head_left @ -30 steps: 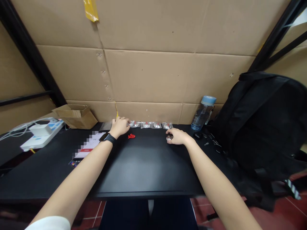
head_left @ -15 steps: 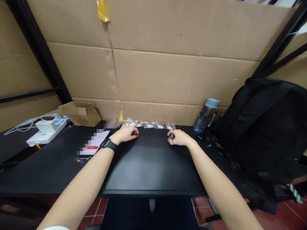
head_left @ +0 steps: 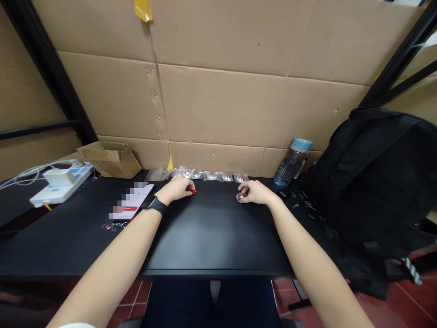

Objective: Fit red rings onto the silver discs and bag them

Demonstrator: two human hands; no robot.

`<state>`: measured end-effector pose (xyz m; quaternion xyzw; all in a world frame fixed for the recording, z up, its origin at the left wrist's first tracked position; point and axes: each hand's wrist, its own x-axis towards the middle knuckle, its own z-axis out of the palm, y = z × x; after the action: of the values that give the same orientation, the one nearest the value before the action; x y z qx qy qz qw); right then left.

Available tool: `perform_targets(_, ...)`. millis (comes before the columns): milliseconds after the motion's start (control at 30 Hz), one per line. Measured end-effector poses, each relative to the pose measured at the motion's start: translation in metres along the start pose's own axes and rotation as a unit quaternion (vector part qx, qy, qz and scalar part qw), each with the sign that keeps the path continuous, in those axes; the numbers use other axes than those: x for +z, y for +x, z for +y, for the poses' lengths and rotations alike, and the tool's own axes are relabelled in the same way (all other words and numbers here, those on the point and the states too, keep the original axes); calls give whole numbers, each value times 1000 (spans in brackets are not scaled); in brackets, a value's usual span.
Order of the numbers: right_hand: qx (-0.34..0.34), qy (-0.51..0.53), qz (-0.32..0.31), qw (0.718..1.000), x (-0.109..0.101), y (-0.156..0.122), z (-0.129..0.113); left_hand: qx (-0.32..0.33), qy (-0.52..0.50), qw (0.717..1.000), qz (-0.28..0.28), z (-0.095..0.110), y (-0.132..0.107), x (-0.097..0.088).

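Observation:
My left hand [head_left: 178,188], with a black watch on the wrist, rests on the black table [head_left: 211,237] with its fingers curled over a small red part [head_left: 193,192]. My right hand [head_left: 254,192] lies a little to the right, fingers pinched on a small round clear piece [head_left: 241,197] that sits on the table. Behind both hands, a row of several small clear packets with red parts inside [head_left: 211,175] runs along the foot of the cardboard wall.
A phone [head_left: 131,207] lies left of my left arm. A white power strip with a charger [head_left: 59,183] and an open cardboard box [head_left: 109,159] are at the far left. A blue-capped water bottle [head_left: 291,164] and a large black backpack [head_left: 382,191] stand on the right.
My left hand came back from the row of packets and closed over the red part on the table. My right hand stayed on the clear piece.

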<state>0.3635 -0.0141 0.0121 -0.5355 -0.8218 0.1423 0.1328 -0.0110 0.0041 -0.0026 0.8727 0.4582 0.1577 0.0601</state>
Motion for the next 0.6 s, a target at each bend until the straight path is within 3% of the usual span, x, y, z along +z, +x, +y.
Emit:
perform_targets(233, 2, 31, 35, 999, -3, -1, -5, -11, -17, 1000, -2, 5, -2, -4)
perform_targets(367, -15, 102, 72, 992, 0, 0, -14, 5, -29, 998, 55, 20, -5, -15)
perform_targets(500, -59, 270, 75, 958, 7, -1, -33, 18, -136, 985, 101, 42, -5, -18)
perform_targets(600, -96, 336, 81, 933, 14, -3, -53, 12, -172, 974, 145, 58, -2, -15)
